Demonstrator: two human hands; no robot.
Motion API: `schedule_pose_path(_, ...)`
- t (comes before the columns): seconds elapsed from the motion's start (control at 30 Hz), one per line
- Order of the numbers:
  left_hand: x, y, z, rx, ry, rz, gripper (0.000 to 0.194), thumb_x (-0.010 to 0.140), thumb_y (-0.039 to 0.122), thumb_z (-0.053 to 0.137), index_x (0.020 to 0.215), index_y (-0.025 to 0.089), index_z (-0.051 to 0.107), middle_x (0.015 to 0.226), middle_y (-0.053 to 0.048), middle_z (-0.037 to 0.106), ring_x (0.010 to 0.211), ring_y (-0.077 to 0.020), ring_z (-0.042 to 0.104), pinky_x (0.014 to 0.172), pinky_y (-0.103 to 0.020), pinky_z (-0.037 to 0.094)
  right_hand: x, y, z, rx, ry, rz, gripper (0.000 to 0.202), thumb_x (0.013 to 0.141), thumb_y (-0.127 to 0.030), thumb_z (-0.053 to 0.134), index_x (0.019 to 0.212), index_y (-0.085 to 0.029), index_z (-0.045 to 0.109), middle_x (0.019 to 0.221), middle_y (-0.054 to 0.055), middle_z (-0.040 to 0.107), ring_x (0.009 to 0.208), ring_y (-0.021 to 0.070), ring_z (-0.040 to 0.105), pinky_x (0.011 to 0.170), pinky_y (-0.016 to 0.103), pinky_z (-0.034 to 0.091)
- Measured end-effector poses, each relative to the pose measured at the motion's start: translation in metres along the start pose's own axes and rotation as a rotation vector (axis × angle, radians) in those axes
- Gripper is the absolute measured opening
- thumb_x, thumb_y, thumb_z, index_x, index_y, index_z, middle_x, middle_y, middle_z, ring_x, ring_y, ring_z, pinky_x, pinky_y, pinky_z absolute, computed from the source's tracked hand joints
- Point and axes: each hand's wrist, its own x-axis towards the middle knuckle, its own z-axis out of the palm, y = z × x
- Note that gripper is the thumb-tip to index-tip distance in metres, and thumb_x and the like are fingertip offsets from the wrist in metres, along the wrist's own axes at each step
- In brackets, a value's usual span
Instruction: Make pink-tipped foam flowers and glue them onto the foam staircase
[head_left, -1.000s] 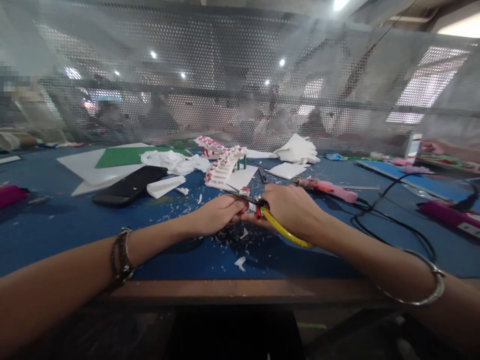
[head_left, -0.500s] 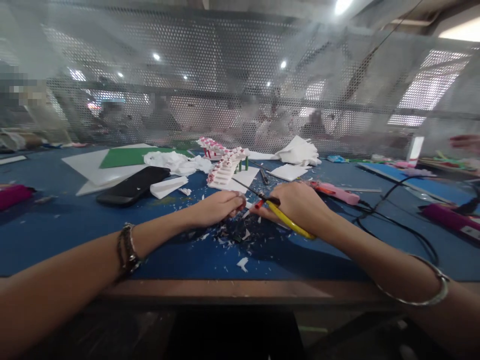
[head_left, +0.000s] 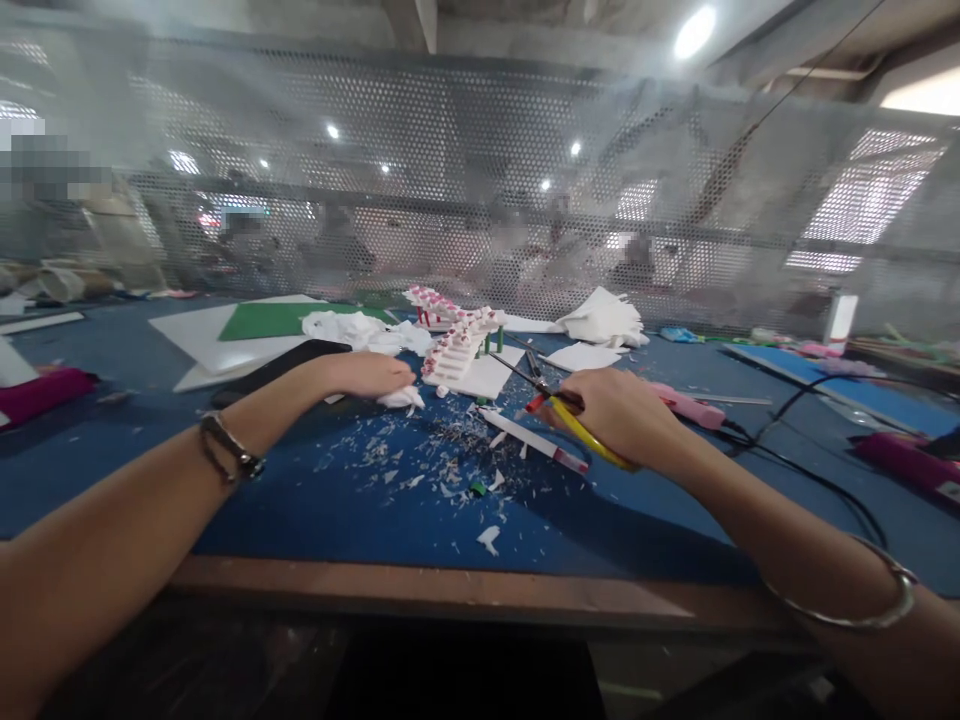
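Observation:
My right hand (head_left: 611,410) grips long-nosed pliers (head_left: 585,432) with a yellow handle and a bit of red; their thin dark tip points up and left. Just below the tip lies a white strip (head_left: 525,432) with a reddish end, out of both hands. My left hand (head_left: 367,375) is closed over a crumpled white tissue (head_left: 403,398), its fingertips mostly hidden. Beyond the hands stands a small white stair model (head_left: 457,350) with pink edges and green posts, on a white sheet (head_left: 499,375).
White scraps (head_left: 450,450) and a green bit (head_left: 478,489) litter the blue table. A black phone-like slab (head_left: 277,370) lies partly behind my left arm. A pink glue gun (head_left: 694,405) with a black cord (head_left: 817,465) lies right. Crumpled white paper (head_left: 600,317) sits behind.
My left hand has left the scraps by my right hand and moved left onto the white tissue. The white strip now lies uncovered on the table. My right hand keeps the pliers.

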Motion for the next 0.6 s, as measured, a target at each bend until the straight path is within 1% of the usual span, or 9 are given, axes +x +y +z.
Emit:
schedule_pose_path(0.07,-0.005,-0.002,-0.004,0.124,0.04,-0.032,0.023,0.069,0.028,0.047,0.054,0.013,0.055,0.053,-0.005,0.05,0.049,-0.0125,0.039,0.051,-0.025,0.027,0.002,0.001,-0.001,-0.005,-0.008,0.004,0.039,0.078,-0.046,0.038,0.063,-0.016,0.058,0.07,0.008,0.064,0.061,0.0173,0.054,0.05,0.024,0.027)
schedule_pose_path(0.13,-0.007,0.0,-0.004,0.223,0.093,-0.025,0.03,0.075,0.033,0.042,0.062,0.011,0.058,0.06,-0.009,0.052,0.054,-0.0152,0.042,0.052,-0.026,0.027,0.004,0.002,-0.002,-0.017,-0.013,0.013,0.038,0.078,-0.044,0.038,0.064,-0.016,0.058,0.072,0.009,0.063,0.062,0.0175,0.054,0.05,0.024,0.028)
schedule_pose_path(0.2,-0.006,0.004,0.0,0.289,0.128,0.042,0.035,0.079,0.034,0.035,0.076,0.01,0.06,0.074,-0.013,0.056,0.065,-0.0199,0.047,0.056,-0.028,0.03,0.007,0.004,-0.004,-0.034,-0.013,0.025,0.038,0.079,-0.044,0.037,0.064,-0.015,0.057,0.072,0.009,0.063,0.061,0.0174,0.053,0.05,0.025,0.028)
schedule_pose_path(0.23,-0.003,0.006,0.004,0.31,0.132,0.086,0.031,0.078,0.032,0.038,0.082,0.009,0.06,0.082,-0.015,0.057,0.072,-0.0222,0.048,0.059,-0.029,0.031,0.009,0.005,-0.006,-0.044,-0.014,0.03,0.038,0.079,-0.044,0.037,0.065,-0.015,0.057,0.072,0.009,0.062,0.061,0.0172,0.053,0.05,0.025,0.028)
schedule_pose_path(0.3,0.003,0.01,0.015,0.322,0.09,0.201,0.028,0.077,0.026,0.042,0.097,0.013,0.057,0.101,-0.014,0.055,0.087,-0.023,0.049,0.068,-0.028,0.034,0.016,0.01,-0.009,-0.069,-0.023,0.037,0.038,0.079,-0.045,0.038,0.065,-0.015,0.057,0.07,0.009,0.061,0.06,0.0167,0.052,0.049,0.025,0.028)
schedule_pose_path(0.37,0.01,0.011,0.025,0.314,0.043,0.275,0.033,0.076,0.026,0.045,0.104,0.014,0.054,0.108,-0.014,0.053,0.092,-0.0225,0.049,0.072,-0.028,0.036,0.026,0.018,-0.014,-0.099,-0.044,0.045,0.036,0.079,-0.044,0.039,0.066,-0.014,0.057,0.068,0.008,0.06,0.059,0.0162,0.052,0.049,0.025,0.03)
schedule_pose_path(0.43,0.016,0.01,0.032,0.3,0.02,0.315,0.031,0.075,0.023,0.044,0.103,0.012,0.055,0.106,-0.015,0.054,0.092,-0.0221,0.049,0.075,-0.028,0.036,0.04,0.029,-0.02,-0.134,-0.069,0.06,0.034,0.081,-0.04,0.039,0.069,-0.014,0.057,0.071,0.008,0.06,0.062,0.0156,0.053,0.052,0.026,0.033)
schedule_pose_path(0.5,0.021,0.006,0.034,0.271,0.006,0.34,0.027,0.076,0.02,0.042,0.096,0.01,0.059,0.099,-0.015,0.056,0.087,-0.0202,0.051,0.076,-0.027,0.037,0.056,0.041,-0.025,-0.176,-0.11,0.102,0.034,0.084,-0.038,0.037,0.074,-0.013,0.058,0.072,0.007,0.059,0.064,0.015,0.054,0.055,0.027,0.038)
schedule_pose_path(0.6,0.027,-0.003,0.031,0.204,0.002,0.352,0.022,0.074,0.019,0.043,0.083,0.011,0.061,0.086,-0.011,0.059,0.077,-0.0165,0.053,0.072,-0.025,0.037,0.081,0.058,-0.03,-0.238,-0.171,0.155,0.028,0.085,-0.036,0.043,0.094,-0.013,0.055,0.09,0.005,0.058,0.077,0.0135,0.056,0.068,0.032,0.045)
